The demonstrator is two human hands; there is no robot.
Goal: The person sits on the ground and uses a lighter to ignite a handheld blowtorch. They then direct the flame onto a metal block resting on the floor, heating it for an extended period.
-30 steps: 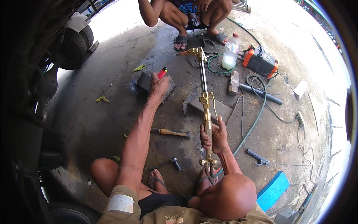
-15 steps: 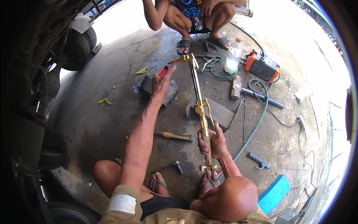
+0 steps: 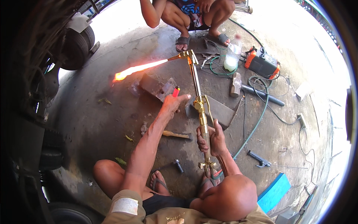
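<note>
A: Where's your torch [image 3: 200, 107] at?
B: Your right hand [image 3: 215, 141] is wrapped round its handle, head out in front of you, flame [image 3: 140, 70] shooting off to your left.
A: And your left hand [image 3: 171, 106]?
B: Curled round a red lighter [image 3: 176, 92], one finger sticking out toward the torch. There's a metal block [image 3: 150, 85] on the floor [image 3: 89, 128] just past that hand.

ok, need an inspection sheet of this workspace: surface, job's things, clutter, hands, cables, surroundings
Surface: stained concrete floor, some leaves
Job's things: brass torch lit, flame pointing left; metal pieces on floor
Clutter: wooden-handled hammer, sledgehammer, plastic bottle
Hands: left hand holds red lighter; right hand grips brass torch
Cables: green hose curves across floor; black cable leads toward orange-black machine
Surroundings: another person squats opposite; tyres at left
</note>
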